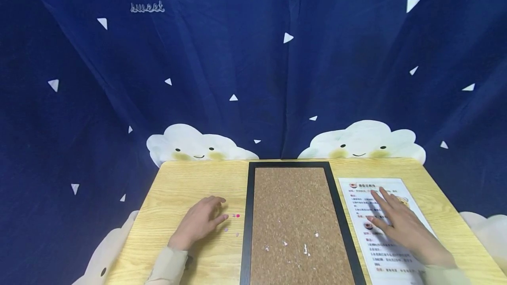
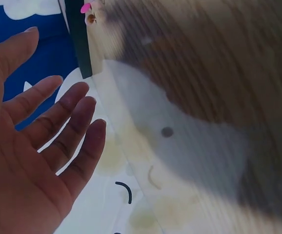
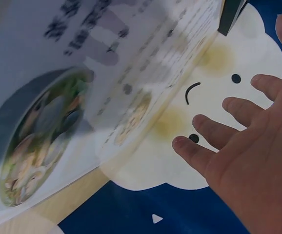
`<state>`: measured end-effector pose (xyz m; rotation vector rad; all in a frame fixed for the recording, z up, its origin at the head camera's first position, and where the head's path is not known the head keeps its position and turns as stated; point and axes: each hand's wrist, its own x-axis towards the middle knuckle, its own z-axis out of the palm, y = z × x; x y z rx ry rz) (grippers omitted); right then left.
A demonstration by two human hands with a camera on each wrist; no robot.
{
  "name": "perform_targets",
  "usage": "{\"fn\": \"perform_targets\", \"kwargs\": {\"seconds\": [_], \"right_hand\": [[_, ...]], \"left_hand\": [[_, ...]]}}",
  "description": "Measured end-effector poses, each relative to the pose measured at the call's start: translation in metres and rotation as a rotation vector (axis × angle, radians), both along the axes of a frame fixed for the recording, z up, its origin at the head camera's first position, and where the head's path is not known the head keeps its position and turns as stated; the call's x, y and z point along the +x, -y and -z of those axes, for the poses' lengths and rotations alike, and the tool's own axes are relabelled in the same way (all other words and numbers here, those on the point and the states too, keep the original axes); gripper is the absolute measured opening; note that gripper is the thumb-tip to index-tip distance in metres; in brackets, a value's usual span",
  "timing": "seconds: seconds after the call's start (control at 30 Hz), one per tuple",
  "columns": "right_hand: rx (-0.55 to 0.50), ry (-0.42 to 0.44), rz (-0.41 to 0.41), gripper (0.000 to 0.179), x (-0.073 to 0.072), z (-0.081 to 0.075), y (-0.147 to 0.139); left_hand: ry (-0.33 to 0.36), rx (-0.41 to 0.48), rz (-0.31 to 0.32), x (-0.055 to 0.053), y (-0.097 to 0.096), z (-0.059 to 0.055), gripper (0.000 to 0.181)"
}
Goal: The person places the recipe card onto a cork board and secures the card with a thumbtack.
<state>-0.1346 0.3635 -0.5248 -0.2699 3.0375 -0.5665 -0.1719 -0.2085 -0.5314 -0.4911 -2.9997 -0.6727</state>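
Note:
My left hand (image 1: 200, 219) hovers over the left part of the wooden table, palm inward, fingers apart and holding nothing. Just past its fingertips lie several small tacks, one of them a pink tack (image 1: 237, 216), beside a pale-headed tack (image 2: 90, 19) in the left wrist view. A black-framed cork board (image 1: 293, 206) lies in the middle, with small whitish bits on its lower part. On the right, my right hand (image 1: 409, 230) is spread over a printed sheet (image 1: 390, 258) showing text and food pictures; whether it touches the sheet I cannot tell.
The light wood table (image 1: 198, 175) meets a dark blue curtain (image 1: 253, 69) printed with white triangles and smiling clouds. The board's black frame (image 1: 247, 232) makes an edge between the tacks and the cork.

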Motion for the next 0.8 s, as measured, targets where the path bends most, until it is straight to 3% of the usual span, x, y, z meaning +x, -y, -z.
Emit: {"fn": "perform_targets", "kwargs": {"seconds": [0.33,0.8], "right_hand": [[0.014,-0.002,0.038,0.086,-0.002,0.009,-0.02],[0.021,0.145,0.185,0.1,-0.009,0.018,-0.049]], "left_hand": [[0.04,-0.009,-0.014,0.0,0.001,0.003,0.031],[0.152,0.037,0.019,0.002,0.001,0.011,0.032]]}}
